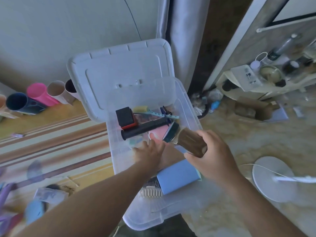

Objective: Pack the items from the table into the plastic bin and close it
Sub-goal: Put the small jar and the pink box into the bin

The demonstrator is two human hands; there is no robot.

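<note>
1. Far to the left of both hands, a row of tubes lies along the wall on the striped tabletop (51,134): a dark blue tube (18,103), a pink tube (40,94) and a beige tube (58,91).
2. At the near left edge, below the left forearm, blurred items lie on the tabletop, among them a light blue object (35,212); I cannot tell what they are.
3. The left hand (148,151) reaches into the clear plastic bin (189,106), fingers spread and relaxed, gripping nothing; the fingertips lie on or just above a clear, pale item on the bin floor.
4. Just beyond the left hand, inside the bin, a black cylinder (143,130) lies slantwise, with a black and red block (126,118) beside its far side, a yellow sponge (140,109) and light blue clips (160,115) further back.
5. The white lid (119,69) leans upright behind the bin, against the wall.
6. Nearer than the left hand, a blue box (177,177) and a white comb (150,192) rest in the bin's near end.
7. The right hand (213,154) curls around a brown wooden-looking handle (191,142) with a dark teal head, held tilted over the bin's right rim, head pointing inward.
8. Right of that hand, a white round fan base (271,178) stands on the floor.
</note>
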